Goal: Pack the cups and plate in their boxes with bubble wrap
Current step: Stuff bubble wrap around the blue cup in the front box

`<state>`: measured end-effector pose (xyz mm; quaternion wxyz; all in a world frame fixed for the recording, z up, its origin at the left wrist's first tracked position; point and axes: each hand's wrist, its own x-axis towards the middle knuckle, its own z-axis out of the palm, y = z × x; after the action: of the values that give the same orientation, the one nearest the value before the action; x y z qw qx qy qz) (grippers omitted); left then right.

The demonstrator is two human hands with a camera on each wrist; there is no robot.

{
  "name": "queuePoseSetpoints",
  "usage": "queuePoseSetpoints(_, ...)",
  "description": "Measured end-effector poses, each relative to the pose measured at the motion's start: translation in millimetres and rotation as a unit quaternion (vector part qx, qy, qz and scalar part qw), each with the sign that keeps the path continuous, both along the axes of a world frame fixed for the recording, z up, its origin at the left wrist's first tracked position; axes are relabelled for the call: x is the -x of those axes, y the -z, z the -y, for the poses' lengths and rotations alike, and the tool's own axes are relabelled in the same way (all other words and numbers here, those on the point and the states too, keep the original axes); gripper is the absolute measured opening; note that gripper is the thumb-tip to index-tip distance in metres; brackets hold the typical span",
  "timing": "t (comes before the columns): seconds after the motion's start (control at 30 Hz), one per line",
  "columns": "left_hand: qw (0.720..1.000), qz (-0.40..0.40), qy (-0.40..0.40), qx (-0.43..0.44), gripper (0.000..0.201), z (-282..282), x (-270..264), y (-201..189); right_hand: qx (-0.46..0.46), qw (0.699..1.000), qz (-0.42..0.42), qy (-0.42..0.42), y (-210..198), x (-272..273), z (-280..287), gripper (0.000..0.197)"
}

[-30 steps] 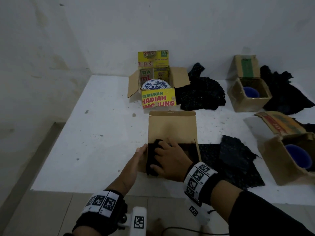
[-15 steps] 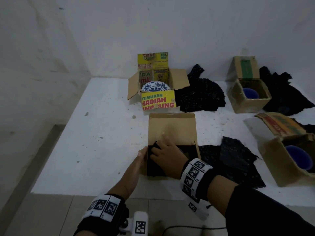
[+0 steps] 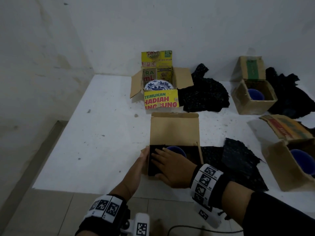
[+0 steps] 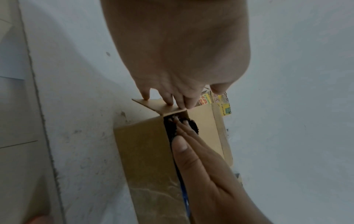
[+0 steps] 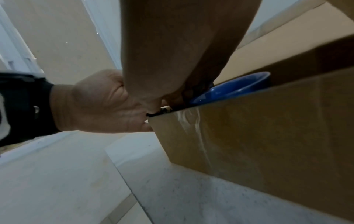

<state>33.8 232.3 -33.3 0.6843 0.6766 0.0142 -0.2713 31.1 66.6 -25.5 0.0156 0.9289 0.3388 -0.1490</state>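
Sitting in the nearest brown cardboard box, one of four open boxes on the white table, a round blue cup has black, pebbled bubble wrap tucked along its left side. The right hand presses the wrap down with fingers straight and together, while the left hand lies flat-fingered against the box's left wall. Two more blue cups occupy plain boxes at right, one blue-patterned plate leans in the yellow printed box, and three loose black wrap sheets lie beside the boxes.

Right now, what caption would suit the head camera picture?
Right hand presses black bubble wrap beside a blue cup in a box steadied by the left hand.
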Motion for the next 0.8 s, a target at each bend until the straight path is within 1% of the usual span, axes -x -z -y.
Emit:
queuePoseSetpoints(0.13, 1.0, 0.009, 0.004, -0.008, 0.044, 0.9, 1.5, 1.7, 0.007, 1.0, 0.001, -0.007, 8.6, -6.1, -3.2, 0.057)
queuePoseSetpoints(0.23, 1.0, 0.016, 0.012, -0.001, 0.043, 3.4, 3.4, -3.4, 0.02, 1.0, 0.007, -0.017, 6.6, -12.9, -9.2, 0.047)
queuePoseSetpoints(0.43, 1.0, 0.016, 0.001, 0.005, 0.044, 4.1, 3.7, 1.3, 0.05, 0.998, -0.02, -0.02, -6.0, -29.5, -19.7, 0.027)
queuePoseSetpoints(0.47, 1.0, 0.021, 0.004, 0.003, 0.044, 3.7, 3.7, 2.4, 0.046, 0.998, -0.022, -0.021, -7.0, -31.7, -18.4, 0.025)
queuePoseSetpoints(0.53, 0.999, 0.037, 0.007, -0.005, 0.043, 1.7, 4.4, 5.1, -0.004, 0.999, -0.026, -0.033, -9.7, -32.4, -13.5, 0.023)
queuePoseSetpoints(0.6, 0.999, 0.052, 0.008, -0.007, 0.041, -0.7, 4.0, 7.8, -0.052, 0.996, 0.016, -0.065, -2.9, -27.8, -4.5, 0.027)
queuePoseSetpoints(0.67, 0.998, 0.056, 0.016, -0.005, 0.041, -0.9, 3.4, 10.5, -0.051, 0.995, 0.059, -0.068, 1.9, -18.6, 2.7, 0.041)
queuePoseSetpoints(0.73, 0.998, 0.055, 0.021, 0.002, 0.043, -0.3, 3.9, 12.1, -0.055, 0.996, 0.039, -0.054, 6.1, -8.5, 6.7, 0.05)
queuePoseSetpoints(0.8, 0.998, 0.054, 0.015, 0.012, 0.045, -0.1, 4.4, 14.5, -0.043, 0.998, -0.028, -0.027, 6.0, -2.4, 8.2, 0.052)
